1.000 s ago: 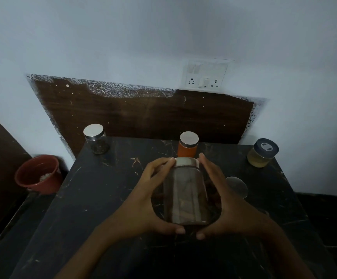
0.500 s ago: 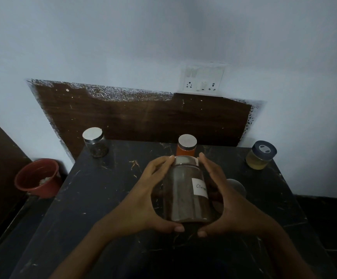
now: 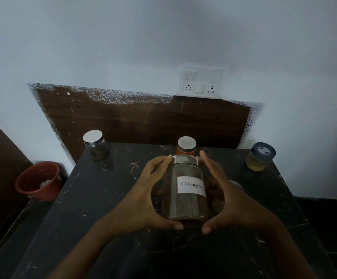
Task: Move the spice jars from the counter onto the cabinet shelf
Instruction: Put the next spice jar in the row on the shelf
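A glass jar (image 3: 184,204) of brown spice with a steel lid and a white handwritten label sits between both hands above the black counter (image 3: 95,198). My left hand (image 3: 145,200) grips its left side and my right hand (image 3: 230,204) grips its right side, thumbs under the base. Behind it stands an orange jar (image 3: 186,147) with a steel lid. At the counter's back left is a dark jar (image 3: 96,144), and at the back right a yellowish jar (image 3: 261,157) with a dark blue lid. Another lid (image 3: 238,185) peeks out behind my right hand. No cabinet shelf is in view.
A red bucket (image 3: 37,181) stands on the floor left of the counter. A brown wooden panel (image 3: 143,121) and a white socket plate (image 3: 202,82) are on the wall behind. A dark wooden surface runs along the far left edge.
The jar has turned in my hands, bringing its white label round to face me. Both hands keep their hold in about the same spot.
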